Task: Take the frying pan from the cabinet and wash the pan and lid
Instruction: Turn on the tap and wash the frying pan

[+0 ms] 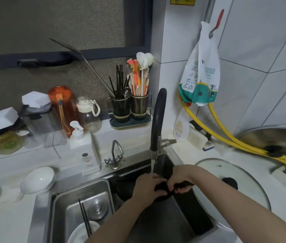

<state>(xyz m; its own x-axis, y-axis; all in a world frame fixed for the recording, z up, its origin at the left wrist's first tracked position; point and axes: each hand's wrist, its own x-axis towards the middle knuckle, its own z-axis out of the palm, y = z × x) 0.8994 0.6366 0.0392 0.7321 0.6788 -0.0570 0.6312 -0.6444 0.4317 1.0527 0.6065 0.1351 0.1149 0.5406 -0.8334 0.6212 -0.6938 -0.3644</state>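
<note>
Stainless steel forms the sink (166, 223), set into a pale worktop (7, 223), and both hands meet over its dark right basin. A black tap (158, 120) arches above them and drops a thin stream (152, 166) onto the back of the left hand (147, 185).

The left hand lies curled over something dark and round, most likely the pan (163, 196), though the hands and the shadowed basin hide nearly all of it. The right hand (180, 181) has its fingers wrapped round a dark bar, probably the pan's handle. That split looks deliberate: one hand steadies by the handle while the other rubs under the running water.

The glass lid (240, 195) lies flat on the worktop just right of the sink, black knob upward, its rim overhanging the basin edge. Parked there, it is out of the way yet within reach (probably next for washing, though whether it is already clean cannot be told).

A soap bottle (84, 151) stands left of the tap, and a detergent bottle (180, 127) behind it, both near enough to grab with wet hands. In the left basin, a metal tray (68, 207) holds a white dish and chopsticks.
</note>
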